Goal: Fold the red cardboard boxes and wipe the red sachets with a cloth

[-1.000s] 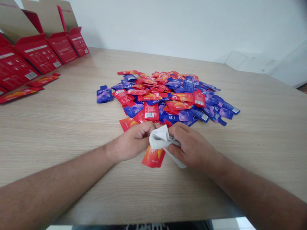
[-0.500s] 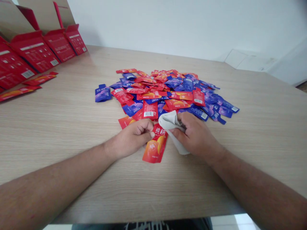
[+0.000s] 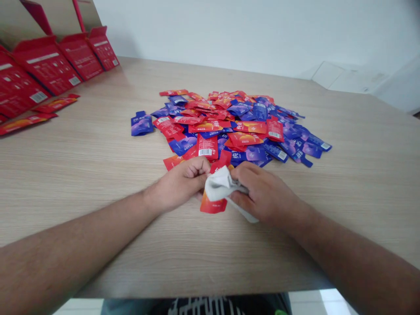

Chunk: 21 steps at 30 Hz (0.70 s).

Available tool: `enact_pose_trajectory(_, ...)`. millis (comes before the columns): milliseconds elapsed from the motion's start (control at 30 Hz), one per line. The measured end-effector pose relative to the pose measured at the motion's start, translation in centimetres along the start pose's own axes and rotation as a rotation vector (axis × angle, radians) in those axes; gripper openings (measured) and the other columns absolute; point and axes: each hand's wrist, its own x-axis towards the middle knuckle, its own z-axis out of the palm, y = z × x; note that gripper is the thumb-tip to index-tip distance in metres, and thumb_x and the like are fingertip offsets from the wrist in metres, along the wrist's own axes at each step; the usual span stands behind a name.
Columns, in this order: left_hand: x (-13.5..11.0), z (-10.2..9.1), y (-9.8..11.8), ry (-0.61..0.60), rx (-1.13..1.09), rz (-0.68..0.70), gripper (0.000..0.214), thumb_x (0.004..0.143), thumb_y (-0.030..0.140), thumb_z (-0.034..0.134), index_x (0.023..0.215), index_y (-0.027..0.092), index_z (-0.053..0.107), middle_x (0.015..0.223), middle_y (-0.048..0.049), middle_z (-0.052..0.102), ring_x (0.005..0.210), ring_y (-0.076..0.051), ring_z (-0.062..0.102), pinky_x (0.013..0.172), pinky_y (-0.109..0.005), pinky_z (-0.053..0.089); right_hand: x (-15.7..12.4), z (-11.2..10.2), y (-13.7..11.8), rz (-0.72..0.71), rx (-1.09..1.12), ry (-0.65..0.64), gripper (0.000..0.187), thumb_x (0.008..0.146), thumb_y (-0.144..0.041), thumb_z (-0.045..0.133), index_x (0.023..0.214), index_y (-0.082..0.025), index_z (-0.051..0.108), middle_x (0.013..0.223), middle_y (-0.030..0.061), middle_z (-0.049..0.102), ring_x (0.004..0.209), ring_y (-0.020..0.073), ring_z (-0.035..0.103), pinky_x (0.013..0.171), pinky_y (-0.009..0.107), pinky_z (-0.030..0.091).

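Head view, and I have both forearms reaching in from the bottom corners. My attention goes to the two hands, which sit close together at the near edge of the heap.

The left hand [image 3: 181,184] is curled nearly into a fist, fingers folded in, knuckles up. Its fingertips press in at the left edge of a red foil pouch [image 3: 213,204], and from here it looks like a narrow pinch on the pouch, though the fingers hide the exact contact. The right hand [image 3: 264,192] is also closed narrow, its fingers wrapped over a folded white cloth [image 3: 219,184] and pressing it down onto the pouch. A loose corner of the cloth trails out beneath that hand toward the desk.

The pouch lies between the two hands, mostly covered, with its orange-printed lower end showing under the cloth. A red tip above the cloth seems to be its upper end, but I can't be sure from this angle. It sits just at the near side of a wide heap of red and blue pouches [image 3: 229,127], almost touching it, over the light wood-grain desk [image 3: 357,188].

One blue pouch [image 3: 142,124] lies just off the heap's left side. Far left, red cartons [image 3: 46,65] stand open in a row, with two red pouches [image 3: 24,124] lying flat in front of them.
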Motion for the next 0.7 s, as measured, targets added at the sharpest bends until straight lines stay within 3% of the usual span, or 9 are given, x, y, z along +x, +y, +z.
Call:
enact_pose_trajectory(100, -0.1, 0.0, 0.0, 0.029, -0.025, -0.037, 0.038, 0.093, 0.047, 0.080, 0.090, 0.020, 0.053, 0.072, 0.0044, 0.059, 0.058, -0.009, 0.050, 0.053, -0.019, 0.041, 0.0, 0.1, 0.1, 0.061, -0.029, 0.123, 0.013, 0.099, -0.022, 0.069, 0.108, -0.022, 0.059, 0.107, 0.0084, 0.068, 0.097, 0.0271, 0.065, 0.081, 0.037, 0.051)
enact_pose_trajectory(267, -0.2, 0.2, 0.0, 0.045, -0.033, -0.019, 0.040, 0.093, 0.050, 0.081, 0.088, 0.020, 0.054, 0.069, 0.0040, 0.057, 0.057, -0.009, 0.049, 0.052, -0.018, 0.037, -0.2, 0.4, -0.8, -0.040, -0.021, -0.100, 0.014, 0.098, -0.021, 0.070, 0.109, -0.022, 0.062, 0.110, 0.0077, 0.068, 0.095, 0.0263, 0.066, 0.079, 0.036, 0.052)
enact_pose_trajectory(400, -0.2, 0.5, -0.1, 0.098, -0.113, -0.045, 0.039, 0.092, 0.046, 0.083, 0.091, 0.021, 0.054, 0.073, 0.0036, 0.062, 0.058, -0.010, 0.053, 0.054, -0.020, 0.043, -0.2, 0.4, -1.0, 0.023, -0.034, 0.021, 0.018, 0.100, -0.021, 0.068, 0.117, -0.020, 0.063, 0.114, 0.0099, 0.067, 0.099, 0.0275, 0.066, 0.082, 0.039, 0.054)
enact_pose_trajectory(567, -0.3, 0.6, 0.0, 0.114, -0.113, -0.043, 0.038, 0.092, 0.045, 0.082, 0.089, 0.020, 0.055, 0.067, 0.0049, 0.058, 0.052, -0.008, 0.048, 0.049, -0.018, 0.037, -0.3, 0.6, -1.5, -0.103, 0.002, -0.141, 0.011, 0.099, -0.020, 0.069, 0.110, -0.022, 0.065, 0.111, 0.0078, 0.069, 0.096, 0.0255, 0.067, 0.081, 0.037, 0.056)
enact_pose_trajectory(700, -0.4, 0.7, 0.4, 0.120, -0.154, -0.064, 0.041, 0.089, 0.047, 0.086, 0.091, 0.020, 0.055, 0.071, 0.0032, 0.064, 0.056, -0.010, 0.056, 0.052, -0.019, 0.045, -0.3, 0.5, -1.4, 0.005, -0.029, -0.007, 0.019, 0.100, -0.022, 0.069, 0.119, -0.019, 0.064, 0.116, 0.0108, 0.068, 0.101, 0.0286, 0.067, 0.083, 0.041, 0.057)
